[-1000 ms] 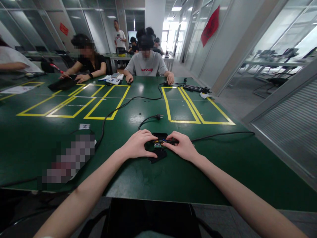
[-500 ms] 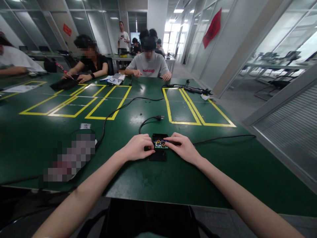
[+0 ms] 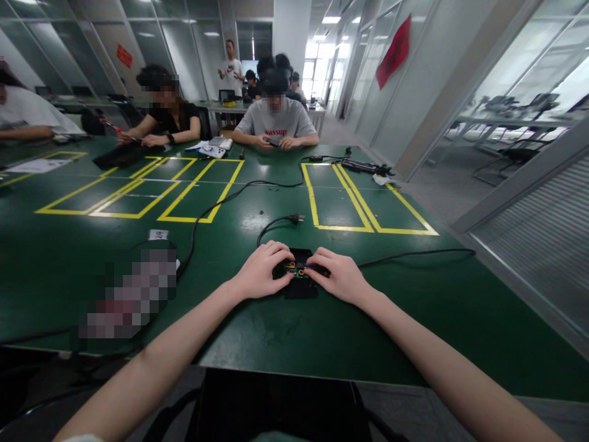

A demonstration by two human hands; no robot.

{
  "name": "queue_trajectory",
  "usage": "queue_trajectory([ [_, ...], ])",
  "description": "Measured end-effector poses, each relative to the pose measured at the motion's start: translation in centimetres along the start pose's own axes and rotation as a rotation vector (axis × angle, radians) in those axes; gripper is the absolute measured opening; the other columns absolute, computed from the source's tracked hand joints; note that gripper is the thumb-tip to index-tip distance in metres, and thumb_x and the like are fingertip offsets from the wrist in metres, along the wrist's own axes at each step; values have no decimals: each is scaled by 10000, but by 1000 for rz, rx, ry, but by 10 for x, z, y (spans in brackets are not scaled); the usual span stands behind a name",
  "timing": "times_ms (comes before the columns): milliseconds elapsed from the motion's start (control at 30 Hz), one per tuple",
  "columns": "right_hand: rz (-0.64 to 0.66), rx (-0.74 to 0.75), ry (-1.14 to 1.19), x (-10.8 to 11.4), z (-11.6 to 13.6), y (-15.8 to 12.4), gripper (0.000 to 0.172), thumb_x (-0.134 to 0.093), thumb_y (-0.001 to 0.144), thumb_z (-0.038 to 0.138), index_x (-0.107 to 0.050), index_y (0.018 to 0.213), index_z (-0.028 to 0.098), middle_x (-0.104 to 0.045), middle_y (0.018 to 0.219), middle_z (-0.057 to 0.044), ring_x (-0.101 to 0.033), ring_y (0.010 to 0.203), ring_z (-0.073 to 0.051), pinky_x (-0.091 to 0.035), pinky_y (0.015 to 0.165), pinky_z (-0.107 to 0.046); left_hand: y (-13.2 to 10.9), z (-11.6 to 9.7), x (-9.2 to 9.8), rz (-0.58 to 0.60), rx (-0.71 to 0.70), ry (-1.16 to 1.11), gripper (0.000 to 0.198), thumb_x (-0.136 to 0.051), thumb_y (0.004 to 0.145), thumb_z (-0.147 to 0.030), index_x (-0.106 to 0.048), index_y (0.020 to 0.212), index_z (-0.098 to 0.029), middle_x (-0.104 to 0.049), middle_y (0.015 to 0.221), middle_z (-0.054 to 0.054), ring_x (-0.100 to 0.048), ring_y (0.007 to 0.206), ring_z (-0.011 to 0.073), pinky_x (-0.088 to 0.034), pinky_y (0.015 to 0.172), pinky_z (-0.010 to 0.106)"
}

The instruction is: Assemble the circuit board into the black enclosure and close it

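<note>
Left hand (image 3: 261, 271) and right hand (image 3: 339, 275) flank a yellow-looped green circuit board (image 3: 297, 274).

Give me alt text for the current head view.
The left hand and right hand flank a small circuit board among black casing pieces on a green table. A black plug lies beyond; a person in grey sits opposite.

Passable nearside over green tabletop (image 3: 322, 341); hindered ahead by power plug (image 3: 293, 218), off right by black cable (image 3: 416, 253).
</note>
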State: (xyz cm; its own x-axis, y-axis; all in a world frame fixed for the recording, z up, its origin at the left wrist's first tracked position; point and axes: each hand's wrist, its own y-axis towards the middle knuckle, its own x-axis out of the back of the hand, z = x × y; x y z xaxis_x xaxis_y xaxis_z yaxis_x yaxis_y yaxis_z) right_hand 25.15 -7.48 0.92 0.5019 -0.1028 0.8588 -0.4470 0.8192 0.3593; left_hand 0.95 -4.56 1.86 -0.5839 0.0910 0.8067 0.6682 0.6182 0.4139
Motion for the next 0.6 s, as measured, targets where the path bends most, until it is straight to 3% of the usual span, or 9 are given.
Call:
queue_trajectory([
  [167,8,32,24,7,6,-3,285,-635,954,377,-653,1205,243,-713,1036,-67,-704,894,-213,-551,761,-313,-2,5,5,57,-29,-33,280,-617,902,-228,-669,1175,-202,-722,1173,85,-638,1111,254,-532,991,423],
  [367,-11,35,66,4,5,-4,415,-746,850,395,-661,1231,256,-666,1177,-92,-662,1087,-265,-581,901,-403,-4,5,9,46,-1,-13,343,-705,877,-335,-684,1189,-195,-728,1145,93,-633,1113,267,-553,979,432],
  [600,-31,-43,-3,-7,-1,1,294,-681,907,344,-692,1179,231,-665,1049,-88,-645,1018,-262,-580,873,-415,-1,9,-1,10,15,-57,211,-646,929,-262,-710,1125,-217,-755,1086,62,-638,1071,240,-570,938,400],
])
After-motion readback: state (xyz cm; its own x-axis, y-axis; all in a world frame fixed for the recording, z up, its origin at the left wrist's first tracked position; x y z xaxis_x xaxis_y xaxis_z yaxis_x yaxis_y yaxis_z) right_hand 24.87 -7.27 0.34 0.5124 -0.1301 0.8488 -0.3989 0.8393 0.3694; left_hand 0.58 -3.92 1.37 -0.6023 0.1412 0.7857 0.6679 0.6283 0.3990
